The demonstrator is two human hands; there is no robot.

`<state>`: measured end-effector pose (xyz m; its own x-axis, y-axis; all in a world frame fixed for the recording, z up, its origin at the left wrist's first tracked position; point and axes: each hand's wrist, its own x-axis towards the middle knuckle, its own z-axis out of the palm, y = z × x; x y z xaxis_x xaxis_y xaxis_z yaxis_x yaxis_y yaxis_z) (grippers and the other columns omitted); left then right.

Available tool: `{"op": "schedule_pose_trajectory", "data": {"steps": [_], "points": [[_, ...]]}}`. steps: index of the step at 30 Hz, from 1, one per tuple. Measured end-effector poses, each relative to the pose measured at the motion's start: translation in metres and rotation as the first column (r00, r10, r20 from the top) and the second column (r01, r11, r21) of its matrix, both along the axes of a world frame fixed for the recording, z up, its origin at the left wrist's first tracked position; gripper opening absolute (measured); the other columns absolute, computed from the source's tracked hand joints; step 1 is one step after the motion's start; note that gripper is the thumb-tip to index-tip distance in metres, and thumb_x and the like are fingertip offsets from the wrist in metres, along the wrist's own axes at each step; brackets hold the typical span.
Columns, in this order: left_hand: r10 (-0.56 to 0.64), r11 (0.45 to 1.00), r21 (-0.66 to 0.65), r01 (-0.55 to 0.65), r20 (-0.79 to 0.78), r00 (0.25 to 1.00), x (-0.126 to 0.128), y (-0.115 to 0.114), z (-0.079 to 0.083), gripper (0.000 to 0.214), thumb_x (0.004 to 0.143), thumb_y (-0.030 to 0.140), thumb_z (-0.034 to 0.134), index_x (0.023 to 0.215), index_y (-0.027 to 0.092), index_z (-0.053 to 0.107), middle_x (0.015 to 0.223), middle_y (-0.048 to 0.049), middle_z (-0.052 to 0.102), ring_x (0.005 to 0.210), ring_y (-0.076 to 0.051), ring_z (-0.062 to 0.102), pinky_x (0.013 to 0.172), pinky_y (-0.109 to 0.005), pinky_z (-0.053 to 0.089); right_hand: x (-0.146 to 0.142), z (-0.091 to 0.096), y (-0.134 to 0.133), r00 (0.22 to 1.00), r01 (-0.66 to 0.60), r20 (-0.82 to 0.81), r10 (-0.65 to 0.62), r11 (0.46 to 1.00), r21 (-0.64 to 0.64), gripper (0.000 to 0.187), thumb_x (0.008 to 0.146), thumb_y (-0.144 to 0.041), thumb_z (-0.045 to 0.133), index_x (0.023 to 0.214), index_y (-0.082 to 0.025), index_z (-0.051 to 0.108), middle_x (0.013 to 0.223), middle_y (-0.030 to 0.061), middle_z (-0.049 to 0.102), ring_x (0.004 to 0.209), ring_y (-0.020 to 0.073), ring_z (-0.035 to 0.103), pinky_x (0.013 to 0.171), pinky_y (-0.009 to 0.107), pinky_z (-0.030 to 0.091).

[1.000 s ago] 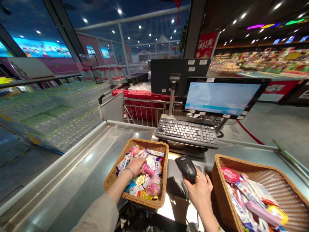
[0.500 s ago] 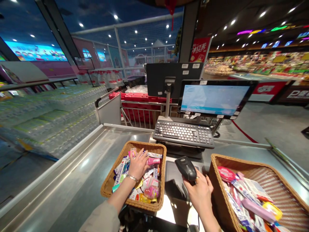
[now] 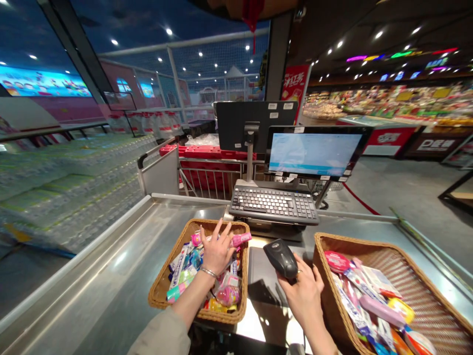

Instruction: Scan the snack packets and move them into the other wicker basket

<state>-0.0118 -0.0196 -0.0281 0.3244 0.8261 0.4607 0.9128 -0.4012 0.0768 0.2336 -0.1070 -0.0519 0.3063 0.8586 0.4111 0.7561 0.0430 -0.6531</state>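
My left hand (image 3: 219,250) is over the left wicker basket (image 3: 153,291), back of the hand up. A pink tube-like item (image 3: 241,239) is gripped between its thumb and fingers, one end jutting over the basket's right rim; the rest is hidden under the hand. Around it lie colourful small packets, a pink round-bodied container (image 3: 228,295) and a teal-ended package (image 3: 176,292). My right hand (image 3: 305,291) is wrapped around a black barcode scanner (image 3: 281,258), its head pointing up and left, between the two baskets.
On the right stands a larger wicker basket (image 3: 318,276) holding similar goods, including a mauve item (image 3: 381,309). Behind are a keyboard (image 3: 273,203), a lit screen (image 3: 314,154) and a second monitor (image 3: 234,128). The metal counter (image 3: 121,276) has a raised edge. A cart stands beyond.
My left hand has shifted right and the pink tube-like item has moved with it, tilting up past the basket rim. The scanner stays in my right hand. The view has turned slightly right.
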Motion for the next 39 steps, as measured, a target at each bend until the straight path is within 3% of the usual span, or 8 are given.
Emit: {"op": "schedule_pose_trajectory", "data": {"steps": [18,39], "points": [[-0.113,0.990,0.087,0.109,0.037,0.993,0.047,0.004,0.008,0.027,0.085,0.037,0.061,0.110,0.028,0.067,0.145,-0.0045,0.051,0.143,-0.036,0.031,0.112,-0.069,-0.016,0.009,0.015,-0.022,0.999,-0.017,0.047,0.018,1.000,-0.021,0.023,0.070,-0.030,0.061,0.091,-0.025,0.069,0.114,0.0053,0.071,0.123,0.0295,0.055,0.112,0.057,0.015],[-0.131,0.990,0.059,0.128,0.046,0.990,0.059,0.006,0.009,0.030,0.085,0.035,0.060,0.115,0.029,0.065,0.147,-0.0045,0.049,0.145,-0.036,0.027,0.111,-0.070,-0.016,0.012,0.024,-0.028,0.998,-0.033,0.049,0.036,0.998,-0.053,0.024,0.069,-0.027,0.058,0.089,-0.027,0.071,0.113,0.0043,0.071,0.122,0.0299,0.055,0.112,0.058,0.015]]}}
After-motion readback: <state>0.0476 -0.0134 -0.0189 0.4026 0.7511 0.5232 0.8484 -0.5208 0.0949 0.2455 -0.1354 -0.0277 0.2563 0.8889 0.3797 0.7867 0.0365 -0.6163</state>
